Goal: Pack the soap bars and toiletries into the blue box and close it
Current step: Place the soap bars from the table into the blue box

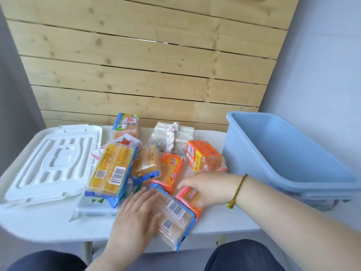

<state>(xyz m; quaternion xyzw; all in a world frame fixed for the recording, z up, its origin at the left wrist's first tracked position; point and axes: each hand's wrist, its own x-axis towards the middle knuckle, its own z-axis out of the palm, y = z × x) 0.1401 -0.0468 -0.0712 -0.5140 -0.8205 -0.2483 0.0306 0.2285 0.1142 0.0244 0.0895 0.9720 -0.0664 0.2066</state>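
White counter (pixel 48 222) piled with wrapped soap packs, blue box (pixel 289 153) open at its right end, tilted a bit, mostly bare inside as far as visible. White lid (pixel 50 163) lies flat at the left end, well apart from the box. Left hand (pixel 134 216) is spread flat, fingers loose, resting against the near clear soap pack (pixel 173 216) with barcode facing up, not gripping it. Right hand (pixel 207 186), beaded bracelet (pixel 237 192) on the wrist, is curled onto a pink-orange soap bar (pixel 190 196) just beside that pack; full grip or only touching, cannot tell. Behind them: big yellow soap pack (pixel 111 171), smaller yellow pack (pixel 145 163), orange soap bar (pixel 171 171), orange multipack (pixel 203 155), pale taped bundle (pixel 172 139), blue-orange pack (pixel 126 125) at the back. A flat clear packet (pixel 93 209) sits under the yellow pack. Wood slat panel (pixel 148 55) stands behind the counter.
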